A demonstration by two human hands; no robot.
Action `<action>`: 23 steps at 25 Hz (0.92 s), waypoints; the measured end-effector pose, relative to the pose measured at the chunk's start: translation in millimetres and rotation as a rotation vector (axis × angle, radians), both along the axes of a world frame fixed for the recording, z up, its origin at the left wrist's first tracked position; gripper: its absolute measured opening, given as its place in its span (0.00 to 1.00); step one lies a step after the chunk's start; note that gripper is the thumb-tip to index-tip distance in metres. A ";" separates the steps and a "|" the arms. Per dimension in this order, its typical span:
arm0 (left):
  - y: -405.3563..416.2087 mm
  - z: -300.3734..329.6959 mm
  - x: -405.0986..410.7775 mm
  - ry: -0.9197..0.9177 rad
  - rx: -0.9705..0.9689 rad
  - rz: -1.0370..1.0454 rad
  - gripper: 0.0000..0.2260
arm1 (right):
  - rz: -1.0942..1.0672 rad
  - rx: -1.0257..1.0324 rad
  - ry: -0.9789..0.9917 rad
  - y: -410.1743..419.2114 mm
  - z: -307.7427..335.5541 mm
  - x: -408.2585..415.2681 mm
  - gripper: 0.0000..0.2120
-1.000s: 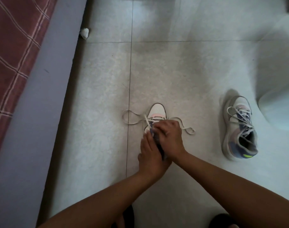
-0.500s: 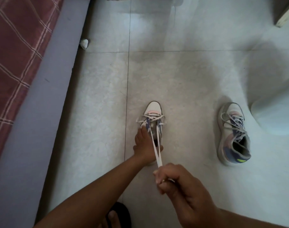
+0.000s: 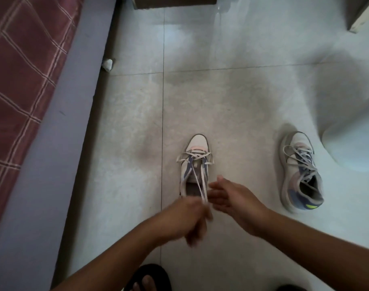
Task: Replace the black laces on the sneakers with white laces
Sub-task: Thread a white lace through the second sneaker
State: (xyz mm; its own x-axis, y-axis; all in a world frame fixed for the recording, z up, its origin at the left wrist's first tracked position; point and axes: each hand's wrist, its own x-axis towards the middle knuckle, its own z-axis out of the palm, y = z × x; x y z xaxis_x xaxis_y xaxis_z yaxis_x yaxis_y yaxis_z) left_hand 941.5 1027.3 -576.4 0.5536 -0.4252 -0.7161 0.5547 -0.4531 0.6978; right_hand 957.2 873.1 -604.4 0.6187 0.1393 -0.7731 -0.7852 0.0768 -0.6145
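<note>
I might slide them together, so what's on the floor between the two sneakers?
Only bare floor tile lies between the near sneaker and the other sneaker in the head view; the right hand reaches in lower down.

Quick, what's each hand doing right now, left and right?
Left hand: blurred, gripping the white lace ends pulled back from the sneaker.
Right hand: open, fingers relaxed, holding nothing.

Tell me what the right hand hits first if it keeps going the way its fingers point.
The right hand points left, so it would likely meet the white laces drawn up from the near sneaker, though depth is unclear.
</note>
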 end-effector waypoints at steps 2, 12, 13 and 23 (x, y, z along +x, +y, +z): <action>5.6 -6.8 -7.2 0.091 0.158 -0.608 0.14 | 0.043 0.193 0.228 7.6 -5.6 19.7 0.18; -31.5 -101.0 25.3 -0.357 0.727 0.125 0.28 | 0.573 -0.265 -0.585 10.1 43.2 -34.0 0.13; -29.6 -102.0 24.3 -0.363 0.721 0.166 0.30 | 0.759 -0.281 -0.670 6.4 51.4 -48.8 0.13; -31.7 -108.4 26.8 -0.317 0.751 0.174 0.35 | 1.481 -0.639 -0.734 -5.9 19.5 -53.3 0.18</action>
State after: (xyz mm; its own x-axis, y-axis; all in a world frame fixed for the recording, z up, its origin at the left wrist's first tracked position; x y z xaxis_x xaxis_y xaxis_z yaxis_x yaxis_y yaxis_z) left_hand 968.3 995.7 -684.7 0.7906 0.2140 -0.5737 0.4879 -0.7864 0.3789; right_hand 903.9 867.1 -584.9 0.4775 0.6663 -0.5727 0.4570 -0.7451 -0.4858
